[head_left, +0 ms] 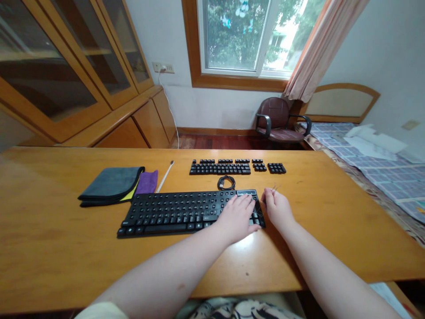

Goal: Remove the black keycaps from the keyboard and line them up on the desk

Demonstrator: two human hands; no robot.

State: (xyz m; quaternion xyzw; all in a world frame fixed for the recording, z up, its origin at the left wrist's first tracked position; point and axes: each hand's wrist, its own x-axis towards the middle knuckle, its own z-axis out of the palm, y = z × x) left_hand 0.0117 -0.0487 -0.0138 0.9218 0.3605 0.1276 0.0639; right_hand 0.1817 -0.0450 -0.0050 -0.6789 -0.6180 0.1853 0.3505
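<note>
A black keyboard (169, 212) lies on the wooden desk in front of me, with many of its keycaps off and bare switch posts showing. Several larger keys remain along its lower rows. My left hand (237, 217) rests flat over the keyboard's right part, fingers stretched out, hiding the keys beneath. Just off the keyboard's right end, my right hand (275, 206) is closed around a thin wire keycap puller (275, 188); its fine wires stick out past the fingers, and its lower end is hard to make out. Loose black keycaps (219, 169) stand in ordered rows behind the keyboard.
Between keyboard and keycaps sits a coiled black cable (226, 182). To the left are a folded grey cloth (111, 182), a purple cloth (147, 182) and a slim white brush (165, 176). A chair (277, 117) and a bed (365, 150) stand beyond the desk (59, 248).
</note>
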